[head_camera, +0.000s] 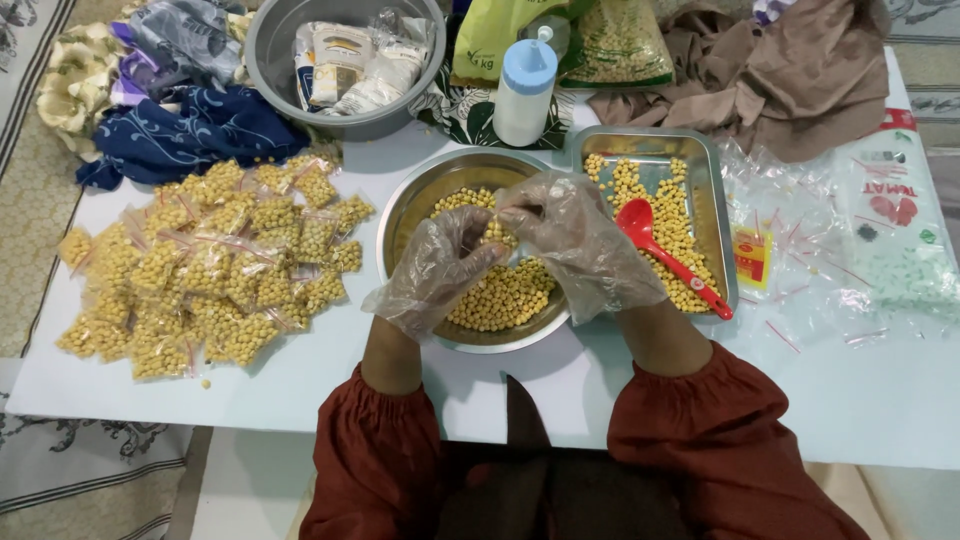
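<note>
Head view: 2 gloved hands meet over the round metal bowl (412, 215) of yellow beans at frame centre, left hand (437, 268) and right hand (583, 243) with fingertips pinched together on something too small to tell, red spoon (668, 256) in the rectangular tray (712, 190) right, filled packets (210, 265) heaped left.

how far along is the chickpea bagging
Done: a large pile of filled small bags lies at the left. In hand: both gloved hands, left hand and right hand, work over the round bowl. Left: chickpeas there and in the tray; empty bags wait.
</note>
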